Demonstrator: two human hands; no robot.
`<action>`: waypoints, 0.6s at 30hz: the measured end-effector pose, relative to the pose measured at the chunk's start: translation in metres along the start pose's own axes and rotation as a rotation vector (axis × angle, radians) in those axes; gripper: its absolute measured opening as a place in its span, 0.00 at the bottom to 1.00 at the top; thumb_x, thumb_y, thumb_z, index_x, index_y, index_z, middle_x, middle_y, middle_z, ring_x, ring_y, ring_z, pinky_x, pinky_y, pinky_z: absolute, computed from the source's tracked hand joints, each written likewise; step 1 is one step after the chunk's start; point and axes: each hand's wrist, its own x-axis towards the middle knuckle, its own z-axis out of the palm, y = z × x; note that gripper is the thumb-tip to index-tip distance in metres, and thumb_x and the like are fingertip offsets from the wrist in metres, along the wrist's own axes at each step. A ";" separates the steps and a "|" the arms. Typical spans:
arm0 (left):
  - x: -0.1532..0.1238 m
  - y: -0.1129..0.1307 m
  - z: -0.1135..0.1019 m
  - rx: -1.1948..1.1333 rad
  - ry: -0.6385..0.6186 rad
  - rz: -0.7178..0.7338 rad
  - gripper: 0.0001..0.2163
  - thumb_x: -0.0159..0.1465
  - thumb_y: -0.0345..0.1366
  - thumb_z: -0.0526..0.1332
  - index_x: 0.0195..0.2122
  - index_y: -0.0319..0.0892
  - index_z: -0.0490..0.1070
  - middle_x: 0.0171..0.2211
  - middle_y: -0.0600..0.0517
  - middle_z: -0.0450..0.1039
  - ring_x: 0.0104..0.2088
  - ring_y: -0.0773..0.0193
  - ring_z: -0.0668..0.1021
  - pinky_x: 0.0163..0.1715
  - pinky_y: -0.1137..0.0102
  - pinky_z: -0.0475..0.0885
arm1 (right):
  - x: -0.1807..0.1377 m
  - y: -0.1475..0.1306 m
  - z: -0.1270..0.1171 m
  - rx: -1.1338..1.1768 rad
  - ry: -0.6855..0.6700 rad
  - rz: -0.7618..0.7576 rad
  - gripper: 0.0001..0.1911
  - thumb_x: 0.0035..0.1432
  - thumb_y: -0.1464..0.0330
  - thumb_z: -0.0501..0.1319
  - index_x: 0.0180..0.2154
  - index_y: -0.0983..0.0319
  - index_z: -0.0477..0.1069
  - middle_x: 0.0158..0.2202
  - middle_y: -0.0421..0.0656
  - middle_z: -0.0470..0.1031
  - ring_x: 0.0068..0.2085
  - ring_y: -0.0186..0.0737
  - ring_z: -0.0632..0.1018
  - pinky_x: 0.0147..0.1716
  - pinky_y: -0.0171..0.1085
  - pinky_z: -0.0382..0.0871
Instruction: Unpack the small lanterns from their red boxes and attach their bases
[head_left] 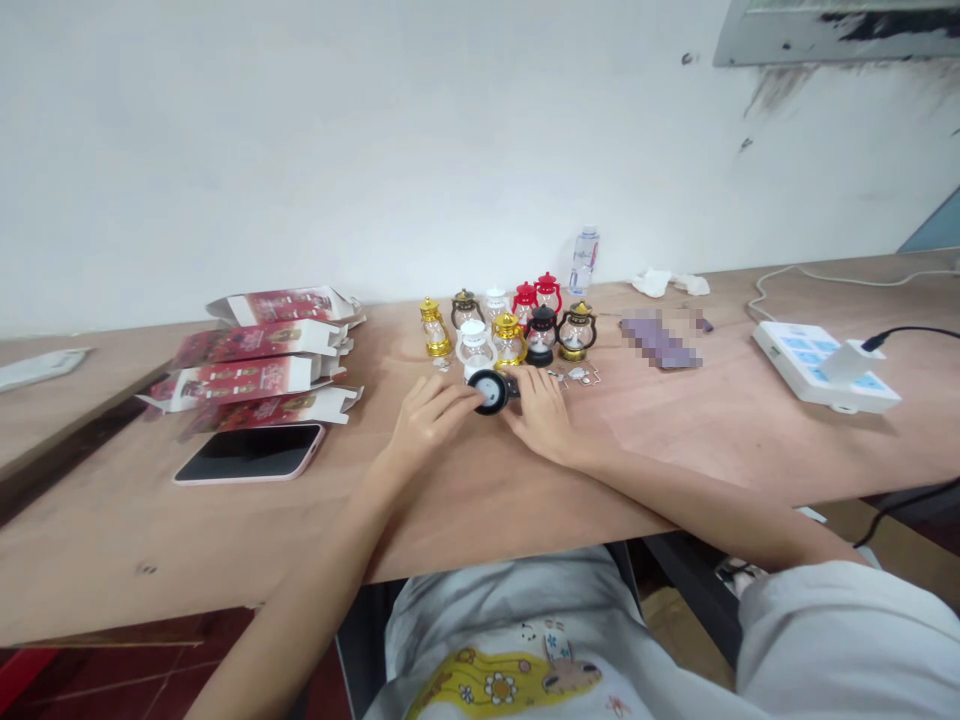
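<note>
1. Left hand (427, 412): thumb and fingers pinch the rim of a small black lantern (491, 391), near the middle of the wooden table (480, 510)
2. Right hand (541, 415): fingers bend over the dark part at the other end of that same lantern; its thumb's exact hold is too small to tell
3. The lantern is tipped over between the two hands, its round pale-centred end turned toward the wearer
4. Just beyond the hands, nine little lanterns stand upright in a cluster: white, gold, red and darker ones, including a black-and-gold lantern (577, 332) at the right end
5. Small silvery pieces (579, 375) lie just beyond the right hand
6. To the left, red printed boxes (255, 378) with open flaps lie in a pile, with a phone (251, 455) nearest the wearer
7. Behind the cluster, a clear bottle (584, 260) stands near the wall; a white power strip (806, 365) lies well to the right
</note>
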 end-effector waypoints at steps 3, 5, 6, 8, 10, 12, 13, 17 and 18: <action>0.000 0.001 0.001 -0.006 -0.008 -0.017 0.10 0.60 0.25 0.58 0.42 0.42 0.70 0.36 0.49 0.77 0.32 0.63 0.70 0.29 0.68 0.61 | 0.000 0.001 0.000 0.005 -0.002 0.011 0.21 0.57 0.67 0.56 0.53 0.64 0.61 0.50 0.51 0.68 0.50 0.51 0.66 0.47 0.47 0.61; 0.000 0.002 0.001 -0.023 -0.023 -0.059 0.11 0.60 0.25 0.57 0.42 0.44 0.70 0.36 0.50 0.77 0.32 0.63 0.70 0.30 0.68 0.62 | 0.001 0.002 0.000 0.012 0.005 0.019 0.21 0.57 0.65 0.56 0.53 0.64 0.61 0.50 0.51 0.68 0.49 0.51 0.67 0.47 0.47 0.62; 0.001 0.003 0.001 -0.035 -0.034 -0.085 0.12 0.60 0.25 0.56 0.42 0.44 0.70 0.36 0.50 0.76 0.32 0.63 0.70 0.30 0.67 0.62 | 0.001 0.002 0.001 0.019 0.011 0.022 0.22 0.58 0.64 0.56 0.52 0.64 0.61 0.49 0.51 0.68 0.49 0.51 0.67 0.47 0.47 0.62; 0.002 0.003 0.000 -0.066 -0.060 -0.161 0.13 0.60 0.25 0.54 0.43 0.45 0.70 0.38 0.50 0.76 0.34 0.62 0.71 0.32 0.67 0.63 | 0.001 0.001 0.001 0.040 0.027 0.027 0.22 0.58 0.62 0.56 0.52 0.64 0.60 0.49 0.51 0.68 0.49 0.51 0.67 0.47 0.47 0.62; 0.004 0.001 -0.002 -0.092 -0.072 -0.315 0.12 0.60 0.28 0.54 0.45 0.43 0.69 0.40 0.48 0.74 0.36 0.61 0.72 0.35 0.66 0.64 | 0.000 0.000 0.001 0.065 0.041 0.030 0.22 0.59 0.61 0.56 0.52 0.64 0.60 0.48 0.51 0.68 0.49 0.51 0.68 0.47 0.48 0.62; 0.005 -0.005 -0.005 -0.092 -0.127 -0.505 0.11 0.61 0.32 0.53 0.44 0.41 0.68 0.40 0.47 0.73 0.37 0.61 0.72 0.37 0.65 0.65 | 0.000 -0.001 0.001 0.090 0.044 0.030 0.23 0.58 0.60 0.57 0.52 0.64 0.60 0.48 0.51 0.68 0.49 0.52 0.68 0.47 0.48 0.62; 0.005 -0.008 -0.007 -0.070 -0.197 -0.580 0.10 0.61 0.33 0.54 0.42 0.40 0.69 0.40 0.47 0.73 0.38 0.60 0.72 0.38 0.65 0.65 | 0.000 -0.001 0.001 0.098 0.044 0.030 0.24 0.57 0.59 0.57 0.52 0.63 0.60 0.48 0.51 0.69 0.48 0.52 0.68 0.47 0.49 0.63; 0.000 -0.018 -0.009 0.119 -0.718 -0.624 0.08 0.58 0.37 0.56 0.32 0.43 0.73 0.36 0.46 0.75 0.41 0.52 0.73 0.39 0.61 0.62 | 0.000 -0.001 0.000 0.108 0.044 0.039 0.25 0.56 0.59 0.59 0.52 0.64 0.60 0.48 0.51 0.69 0.48 0.52 0.68 0.47 0.48 0.62; -0.001 -0.018 -0.008 0.154 -0.834 -0.596 0.08 0.57 0.36 0.56 0.30 0.42 0.74 0.35 0.45 0.76 0.41 0.51 0.73 0.39 0.60 0.61 | 0.000 0.000 0.000 0.105 0.045 0.040 0.25 0.56 0.59 0.59 0.52 0.64 0.60 0.48 0.51 0.69 0.48 0.52 0.68 0.47 0.48 0.62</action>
